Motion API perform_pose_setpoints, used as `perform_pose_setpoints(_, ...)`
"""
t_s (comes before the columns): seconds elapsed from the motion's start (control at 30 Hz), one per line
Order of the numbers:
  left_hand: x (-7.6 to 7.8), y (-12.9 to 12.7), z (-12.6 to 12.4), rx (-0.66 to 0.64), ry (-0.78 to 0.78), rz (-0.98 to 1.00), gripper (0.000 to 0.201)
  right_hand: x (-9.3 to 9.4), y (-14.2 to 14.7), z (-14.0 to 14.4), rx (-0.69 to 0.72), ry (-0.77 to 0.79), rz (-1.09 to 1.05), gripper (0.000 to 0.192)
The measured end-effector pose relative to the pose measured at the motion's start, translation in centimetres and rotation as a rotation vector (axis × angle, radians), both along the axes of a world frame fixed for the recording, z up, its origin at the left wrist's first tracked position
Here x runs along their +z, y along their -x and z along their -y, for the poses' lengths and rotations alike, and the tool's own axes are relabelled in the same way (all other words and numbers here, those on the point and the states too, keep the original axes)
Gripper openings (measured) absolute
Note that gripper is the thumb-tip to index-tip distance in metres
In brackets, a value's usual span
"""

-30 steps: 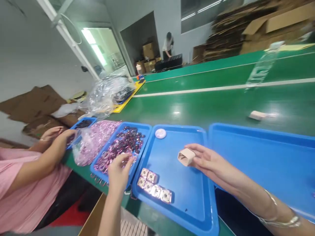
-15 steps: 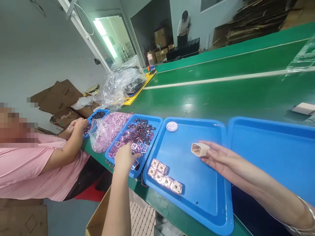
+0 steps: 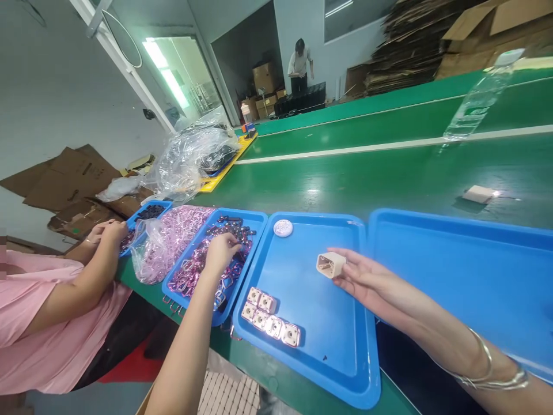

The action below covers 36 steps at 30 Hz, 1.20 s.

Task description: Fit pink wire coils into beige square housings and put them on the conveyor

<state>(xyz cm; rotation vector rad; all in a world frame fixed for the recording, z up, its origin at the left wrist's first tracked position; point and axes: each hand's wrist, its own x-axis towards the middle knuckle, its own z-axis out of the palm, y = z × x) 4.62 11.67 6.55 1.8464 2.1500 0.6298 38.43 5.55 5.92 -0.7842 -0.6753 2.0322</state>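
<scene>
My right hand (image 3: pixel 358 276) grips a beige hollow plastic housing (image 3: pixel 330 264) by its closed end, its open side turned to the left. It is held above a blue tray (image 3: pixel 311 363). My left hand (image 3: pixel 221 252) reaches over a smaller blue tray (image 3: pixel 260 217) of parts, fingers and thumb pinched at the pile; whatever is between them is hidden. Shiny pink square rings (image 3: pixel 190 275) and dark small parts (image 3: pixel 235 226) fill that tray. Several beige housings with pink rims (image 3: pixel 273 326) stand in rows in the larger tray's near left corner.
A round white disc (image 3: pixel 283 228) lies in the larger tray. Another blue tray (image 3: pixel 458 276) is at right. Left sit a plastic bag of pink rings (image 3: pixel 181 230) and a co-worker's hands (image 3: pixel 108 230). A water bottle (image 3: pixel 479 104) and beige block (image 3: pixel 479 194) are on the green belt.
My left hand has moved deeper into the parts tray, toward the dark parts, and its fingers have drawn together. My right hand keeps the housing, its opening turned more toward me. The view has swung right.
</scene>
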Motion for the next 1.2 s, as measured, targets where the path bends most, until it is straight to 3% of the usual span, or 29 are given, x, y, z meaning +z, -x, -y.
perform_pose_setpoints(0.1,2.1,-1.9,1.8,0.019,-0.140,0.176,0.023,0.3,0.0,0.2,0.007,-0.036,-0.032,0.032)
perform_pose_setpoints(0.2,4.5,-5.8,5.0,-0.045,-0.214,0.362,0.030,0.3,0.1,0.5,0.046,-0.027,-0.053,0.035)
perform_pose_setpoints(0.33,6.9,-11.9,8.8,-0.286,-0.275,0.905,0.029,0.2,0.2,0.9,0.083,-0.029,-0.037,0.042)
perform_pose_setpoints(0.4,7.5,-14.0,9.8,-0.327,-0.330,1.001,0.025,0.2,0.2,1.1,0.086,-0.039,-0.028,0.041)
perform_pose_setpoints(0.5,7.5,-15.6,10.3,-0.307,-0.472,0.936,0.021,0.4,0.3,1.4,0.080,-0.034,-0.017,0.034)
perform_pose_setpoints(0.63,7.0,-16.0,10.1,-0.290,-0.604,0.878,0.021,0.6,0.5,1.5,0.100,-0.012,-0.064,0.032)
perform_pose_setpoints(0.83,6.2,-16.1,10.1,-0.314,-0.669,0.686,0.019,0.5,0.7,1.4,0.102,0.037,-0.125,0.027)
perform_pose_setpoints(1.2,5.1,-16.6,10.5,-0.495,-0.760,0.456,0.015,0.6,0.7,1.5,0.081,0.032,-0.146,0.027)
